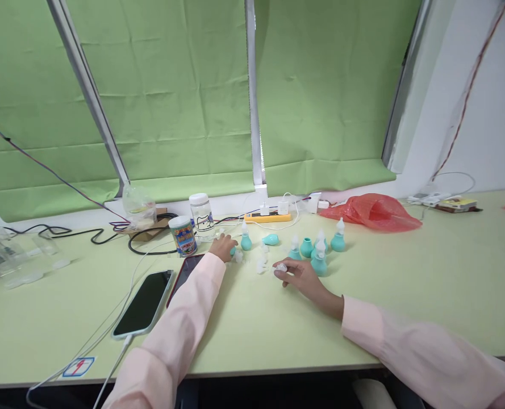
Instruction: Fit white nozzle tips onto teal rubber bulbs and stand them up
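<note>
Right hand (pixel 297 276) pinches clear tip (pixel 282 267), nearside of power strip (pixel 267 217); left hand (pixel 223 247) at teal bulb (pixel 233 250), near-left of strip, can't tell if gripped. Pinch lightly, avoid squashing tip.

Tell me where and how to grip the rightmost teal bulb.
Best pinch the rightmost bulb around its round body, probably from the right: it stands upright, its white tip is narrow and tapering, the other bulbs crowd its left, and the red bag lies behind.
</note>
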Tool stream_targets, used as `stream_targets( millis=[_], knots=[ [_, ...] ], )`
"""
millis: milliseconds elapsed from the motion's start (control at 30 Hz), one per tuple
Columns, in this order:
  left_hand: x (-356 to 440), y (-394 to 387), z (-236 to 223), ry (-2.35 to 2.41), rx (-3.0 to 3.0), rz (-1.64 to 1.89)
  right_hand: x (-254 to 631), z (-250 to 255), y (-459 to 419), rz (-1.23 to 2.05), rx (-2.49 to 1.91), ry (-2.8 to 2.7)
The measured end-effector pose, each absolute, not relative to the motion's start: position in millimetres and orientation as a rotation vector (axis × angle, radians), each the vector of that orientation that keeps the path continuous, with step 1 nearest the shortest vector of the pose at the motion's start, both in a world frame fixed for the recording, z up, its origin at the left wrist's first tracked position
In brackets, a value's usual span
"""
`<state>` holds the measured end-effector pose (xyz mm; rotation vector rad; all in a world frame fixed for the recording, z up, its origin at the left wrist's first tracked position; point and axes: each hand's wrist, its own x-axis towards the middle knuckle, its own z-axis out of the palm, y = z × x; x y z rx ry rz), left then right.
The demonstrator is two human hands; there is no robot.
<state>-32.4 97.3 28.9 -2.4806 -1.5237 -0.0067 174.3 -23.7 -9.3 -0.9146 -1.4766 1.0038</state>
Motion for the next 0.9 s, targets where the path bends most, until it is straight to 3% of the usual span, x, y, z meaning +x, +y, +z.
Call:
stream_targets(
  millis=[300,367,500,567,900],
  knots=[
    [-42.8,90.7,45.2,-1.607,-2.457,-0.226,172.7,-12.6,-25.7,1.089,-0.872,-1.520],
    [-41.7,79.3,55.7,-1.631,-2.437,-0.502,172.7,-13.6,-25.5,1.003,-0.904,-1.570],
    [-27.7,39.2,65.6,-1.611,-2.824,-1.687,172.6,-10.5,-28.9,0.763,-1.002,-1.691],
    [-18.8,19.2,61.6,-1.623,-3.068,-2.010,172.6,-7.0,-32.5,0.624,-1.024,-1.763],
    [-11.2,6.7,36.1,-1.649,-3.739,-2.091,177.1,-6.7,-35.0,0.391,-1.112,-2.038]
  ],
)
